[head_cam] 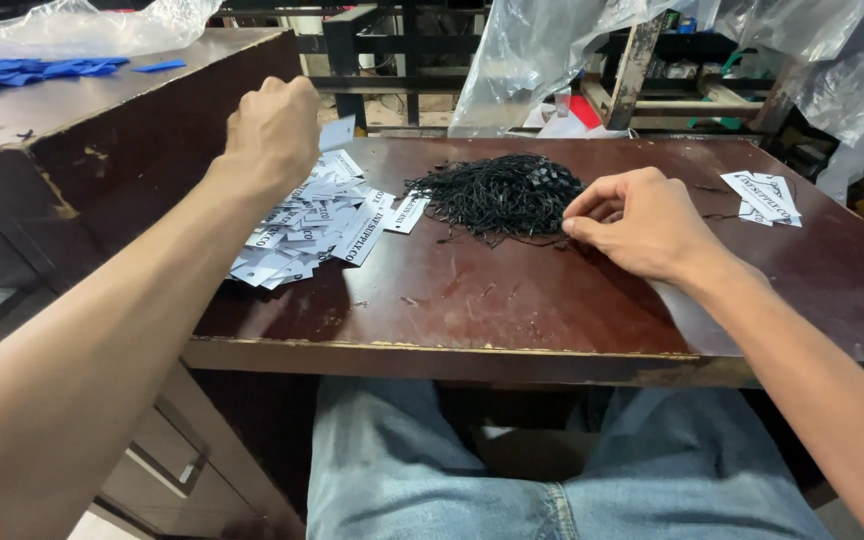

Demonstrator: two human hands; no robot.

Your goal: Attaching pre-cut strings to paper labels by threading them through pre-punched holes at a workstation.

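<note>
My left hand is raised above a heap of small white paper tags and pinches one white tag between its fingers. My right hand rests on the dark wooden table, its fingertips pinched at the right edge of a pile of thin black strings. Whether a string is caught between those fingers I cannot tell. A few more white tags lie at the far right of the table.
A second wooden table stands to the left, with blue pieces and a clear plastic bag on it. Clear plastic sheets hang behind the table, over shelves. My jeans-clad legs are under the front edge.
</note>
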